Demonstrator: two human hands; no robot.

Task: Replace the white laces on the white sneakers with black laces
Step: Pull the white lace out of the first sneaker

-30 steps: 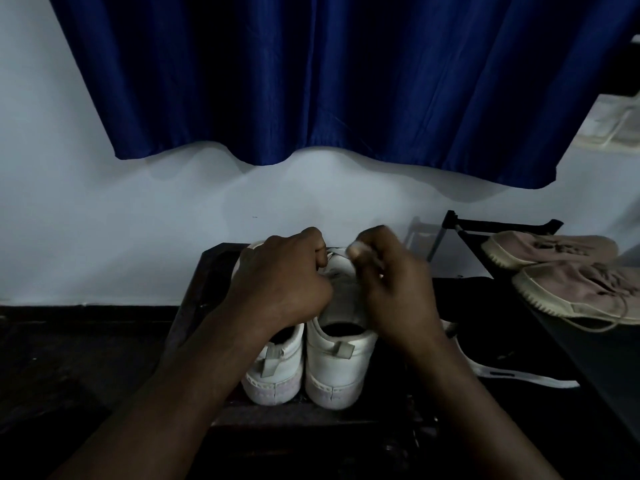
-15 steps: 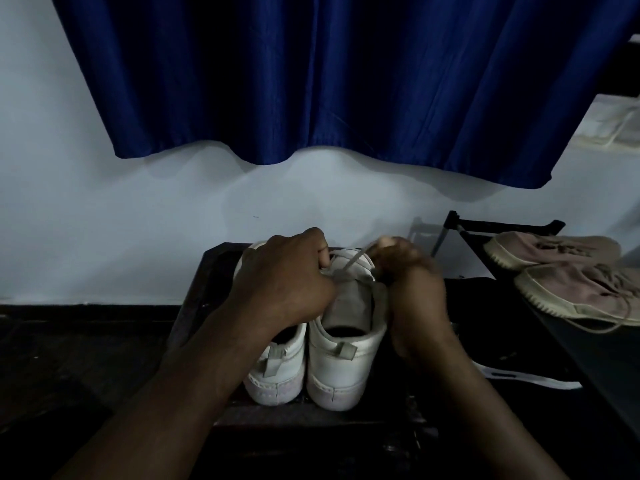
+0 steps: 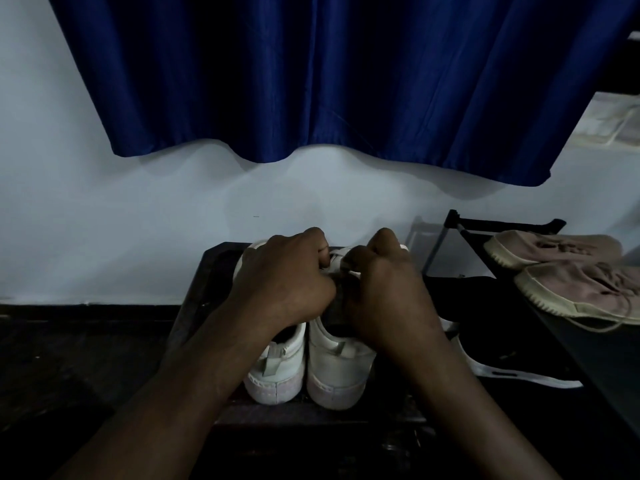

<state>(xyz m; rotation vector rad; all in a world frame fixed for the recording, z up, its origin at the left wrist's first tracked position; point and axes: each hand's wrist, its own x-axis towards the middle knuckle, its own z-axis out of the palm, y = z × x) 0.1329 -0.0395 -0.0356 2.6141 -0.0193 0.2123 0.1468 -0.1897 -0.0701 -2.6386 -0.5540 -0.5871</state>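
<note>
Two white sneakers stand side by side, heels toward me, on a dark tray: the left sneaker (image 3: pixel 277 368) and the right sneaker (image 3: pixel 337 365). Both my hands hover over the right sneaker's lacing. My left hand (image 3: pixel 287 275) has its fingers curled down at the eyelets. My right hand (image 3: pixel 384 285) pinches a bit of white lace (image 3: pixel 349 273) between thumb and fingers. The hands hide most of the lacing and tongue. No black lace shows.
The dark tray (image 3: pixel 204 271) sits against a white wall under a blue curtain (image 3: pixel 311 81). A black shoe with a white sole (image 3: pixel 502 344) lies to the right. A pair of pinkish sneakers (image 3: pixel 571 271) rests on a black rack at far right.
My right hand, which had pulled a strand of white lace up and to the right, has come back down onto the right sneaker. My left hand has stayed at the eyelets.
</note>
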